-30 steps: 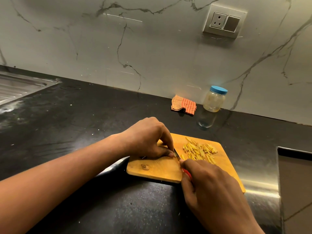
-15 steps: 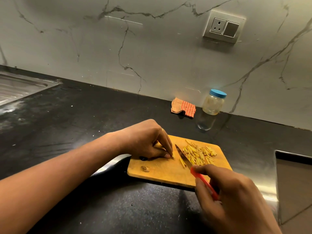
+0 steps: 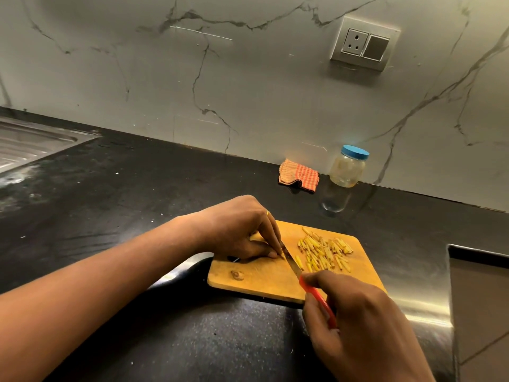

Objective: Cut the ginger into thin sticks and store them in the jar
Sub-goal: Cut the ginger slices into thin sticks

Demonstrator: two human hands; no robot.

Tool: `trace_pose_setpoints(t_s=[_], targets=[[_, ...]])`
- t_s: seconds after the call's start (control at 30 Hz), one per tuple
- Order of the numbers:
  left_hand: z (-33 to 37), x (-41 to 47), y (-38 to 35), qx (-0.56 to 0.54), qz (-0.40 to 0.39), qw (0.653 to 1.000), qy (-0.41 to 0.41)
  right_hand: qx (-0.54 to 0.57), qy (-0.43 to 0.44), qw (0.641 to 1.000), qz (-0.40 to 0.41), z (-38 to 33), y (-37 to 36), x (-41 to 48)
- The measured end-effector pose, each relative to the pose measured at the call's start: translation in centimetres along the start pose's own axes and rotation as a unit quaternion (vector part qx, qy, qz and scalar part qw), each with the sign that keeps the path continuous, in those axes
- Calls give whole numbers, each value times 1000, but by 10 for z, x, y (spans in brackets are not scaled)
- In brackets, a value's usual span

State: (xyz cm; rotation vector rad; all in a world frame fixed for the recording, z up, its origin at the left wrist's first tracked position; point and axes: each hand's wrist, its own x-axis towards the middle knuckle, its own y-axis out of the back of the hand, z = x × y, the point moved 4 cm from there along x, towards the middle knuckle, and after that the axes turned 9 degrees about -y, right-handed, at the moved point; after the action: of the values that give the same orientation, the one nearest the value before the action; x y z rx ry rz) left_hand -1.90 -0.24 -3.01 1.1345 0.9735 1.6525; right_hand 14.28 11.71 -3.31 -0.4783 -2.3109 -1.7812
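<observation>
A wooden cutting board [image 3: 264, 282] lies on the black counter. A pile of thin yellow ginger sticks [image 3: 323, 252] covers its right half. My left hand [image 3: 242, 230] rests on the board's left part with its fingers curled down over a ginger piece that is mostly hidden. My right hand [image 3: 363, 323] grips the red handle of a knife [image 3: 292, 261], whose blade lies right against my left fingertips. A small ginger scrap [image 3: 237, 275] sits near the board's front left. The clear jar [image 3: 347, 169] with a blue lid stands by the wall, lid on.
An orange checked cloth [image 3: 298, 176] lies left of the jar. A steel sink drainer [image 3: 30, 142] is at the far left. A steel-edged recess [image 3: 479, 299] borders the counter at the right. A wall socket [image 3: 365, 46] is above.
The right hand first drew the knife back to the right and away from the left fingertips; now the blade is back against them. The left hand stayed on the board.
</observation>
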Motion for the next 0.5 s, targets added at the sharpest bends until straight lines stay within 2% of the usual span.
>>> trace_pose_setpoints(t_s=[0.13, 0.37, 0.5], targets=[[-1, 1, -1, -8, -1, 1000, 7, -28, 16, 999, -3, -3, -5, 4], [-1, 1, 0, -10, -5, 1000, 14, -2, 26, 1000, 17, -10, -4, 15], [-4, 2, -1, -19, 5, 1000, 23, -30, 17, 999, -18, 0, -7, 4]])
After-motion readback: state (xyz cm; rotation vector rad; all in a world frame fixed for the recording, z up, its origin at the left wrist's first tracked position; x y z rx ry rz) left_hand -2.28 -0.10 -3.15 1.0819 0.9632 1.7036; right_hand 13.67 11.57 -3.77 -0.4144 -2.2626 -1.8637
